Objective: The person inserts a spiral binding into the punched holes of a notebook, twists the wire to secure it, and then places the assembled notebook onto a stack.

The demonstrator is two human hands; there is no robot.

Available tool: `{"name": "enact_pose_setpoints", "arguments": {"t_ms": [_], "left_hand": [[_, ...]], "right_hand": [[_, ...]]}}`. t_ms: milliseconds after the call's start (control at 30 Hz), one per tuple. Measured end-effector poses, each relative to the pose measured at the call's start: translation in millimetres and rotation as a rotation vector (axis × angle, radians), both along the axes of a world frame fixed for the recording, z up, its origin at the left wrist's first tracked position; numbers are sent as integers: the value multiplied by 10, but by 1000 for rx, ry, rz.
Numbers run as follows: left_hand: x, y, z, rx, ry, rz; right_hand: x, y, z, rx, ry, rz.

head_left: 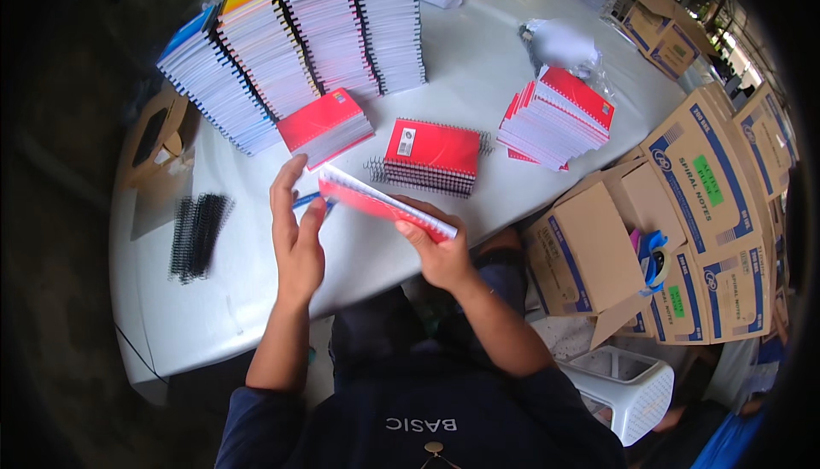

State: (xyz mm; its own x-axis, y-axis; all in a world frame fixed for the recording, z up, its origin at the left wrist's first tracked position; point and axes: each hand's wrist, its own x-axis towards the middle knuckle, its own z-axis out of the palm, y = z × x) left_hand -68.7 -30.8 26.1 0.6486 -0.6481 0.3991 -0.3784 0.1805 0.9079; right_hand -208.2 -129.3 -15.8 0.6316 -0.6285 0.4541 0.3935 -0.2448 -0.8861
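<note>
A red-covered spiral notebook (376, 200) is tilted above the table, its white page edges and binding side turned up. My right hand (446, 255) grips its right end, thumb on the red cover. My left hand (296, 251) is raised beside the notebook's left end, with fingers and thumb apart. A blue-handled tool (306, 200) shows between the left fingers and thumb; I cannot tell whether it is touched. Beyond the notebook sits a stack of red notebooks (434, 149) with loose wire coils sticking out at its sides. Another red notebook stack (329, 123) lies farther left.
Tall stacks of spiral notebooks (389, 29) line the far left of the white table (248, 298). Black binding coils (198, 234) lie at left. A leaning red pile (559, 119) stands at right. Cardboard boxes (568, 255), a tape dispenser (656, 262) and a white stool (636, 392) are right of the table.
</note>
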Motion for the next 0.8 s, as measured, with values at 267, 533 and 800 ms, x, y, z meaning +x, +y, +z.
{"name": "enact_pose_setpoints", "arguments": {"t_ms": [267, 533, 800], "left_hand": [[82, -154, -688, 130, 405, -286], [-17, -131, -844, 184, 344, -340], [1078, 334, -577, 702, -779, 491]], "right_hand": [[1, -354, -508, 176, 216, 120], [1, -438, -591, 81, 204, 156], [-46, -414, -518, 60, 323, 242]]}}
